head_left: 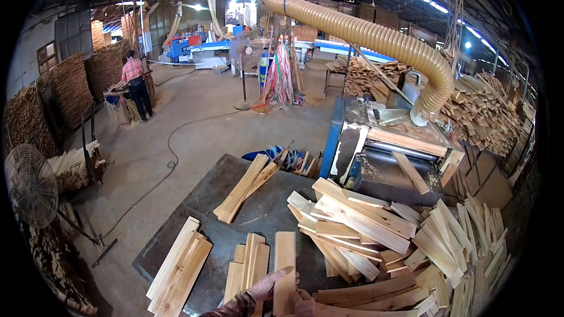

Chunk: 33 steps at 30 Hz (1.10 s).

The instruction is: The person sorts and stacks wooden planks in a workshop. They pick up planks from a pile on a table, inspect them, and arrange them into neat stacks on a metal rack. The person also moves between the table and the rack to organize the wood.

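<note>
Reporting from the remote head view, I am proceeding left to right. A wire-caged fan (30, 185) is standing at the far left. A co-worker (136, 82) is standing well back, apart from the hands. On the dark worktop (226, 238), a row of long boards (179, 267) is lying side by side near the left edge, apparently being kept aligned for easy counting or lifting. Beyond it, a crossed pair of boards (242, 189) is resting at an angle, seemingly set down loosely. A cluster of short boards (257, 258) is lying just beside the left hand (267, 286).

That hand is pinching the left edge of the held board (285, 261), which is pointing away from the body above the worktop's near part, probably so its broad face is showing. The right hand (304, 304) is touching the lower right edge, presumably steadying it; I cannot tell its finger closure.

Farther right, an untidy heap of boards (364, 217) is lying within reach, while a loose board (410, 173) is resting aslant on the roller machine (388, 182). A ribbed hose (367, 28) is joining its top, likely for drawing off dust.
</note>
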### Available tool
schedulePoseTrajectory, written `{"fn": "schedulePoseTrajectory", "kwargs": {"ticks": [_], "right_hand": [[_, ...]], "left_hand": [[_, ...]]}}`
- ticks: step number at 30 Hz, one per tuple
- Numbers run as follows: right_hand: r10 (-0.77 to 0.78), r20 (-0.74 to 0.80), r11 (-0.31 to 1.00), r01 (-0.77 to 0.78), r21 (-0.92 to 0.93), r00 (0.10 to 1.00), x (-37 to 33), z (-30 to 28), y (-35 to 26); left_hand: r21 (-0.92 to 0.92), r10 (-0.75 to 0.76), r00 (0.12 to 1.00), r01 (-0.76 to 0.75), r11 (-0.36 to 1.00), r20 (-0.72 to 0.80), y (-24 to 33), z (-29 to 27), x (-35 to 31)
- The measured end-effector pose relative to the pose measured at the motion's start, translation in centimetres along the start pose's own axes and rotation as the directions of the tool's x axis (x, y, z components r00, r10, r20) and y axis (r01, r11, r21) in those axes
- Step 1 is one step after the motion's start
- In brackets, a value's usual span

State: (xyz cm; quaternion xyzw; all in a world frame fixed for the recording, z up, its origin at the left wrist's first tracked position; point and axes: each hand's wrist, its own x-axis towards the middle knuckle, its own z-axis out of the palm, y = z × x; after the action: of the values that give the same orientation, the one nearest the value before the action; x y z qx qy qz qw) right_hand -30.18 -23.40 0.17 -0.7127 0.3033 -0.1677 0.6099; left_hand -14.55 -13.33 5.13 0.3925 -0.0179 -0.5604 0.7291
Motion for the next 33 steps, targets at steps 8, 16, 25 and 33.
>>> {"fn": "schedulePoseTrajectory", "kwargs": {"ticks": [8, 16, 25, 33], "right_hand": [[-0.235, 0.577, 0.630, 0.575, -0.523, 0.782, 3.4, -4.6, 10.9], [0.010, 0.355, 0.222, 0.344, -0.912, 0.935, 2.6, -14.6, 2.5], [-0.270, 0.527, 0.151, 0.576, -0.803, 0.806, -0.4, -12.2, 4.8], [0.027, 0.489, 0.145, 0.481, -0.865, 0.872, -1.5, -11.2, 4.9]], "left_hand": [[-0.227, -0.012, 0.991, 0.043, 0.973, 0.136, 0.2, -1.0, -1.2], [0.124, 0.119, 0.963, -0.091, 0.988, -0.241, 0.4, -3.2, -3.6], [0.433, 0.257, 0.884, -0.070, 0.899, -0.391, 2.5, -1.3, -4.1], [0.284, 0.349, 0.857, -0.250, 0.925, -0.381, 2.7, -4.2, -2.9]]}}
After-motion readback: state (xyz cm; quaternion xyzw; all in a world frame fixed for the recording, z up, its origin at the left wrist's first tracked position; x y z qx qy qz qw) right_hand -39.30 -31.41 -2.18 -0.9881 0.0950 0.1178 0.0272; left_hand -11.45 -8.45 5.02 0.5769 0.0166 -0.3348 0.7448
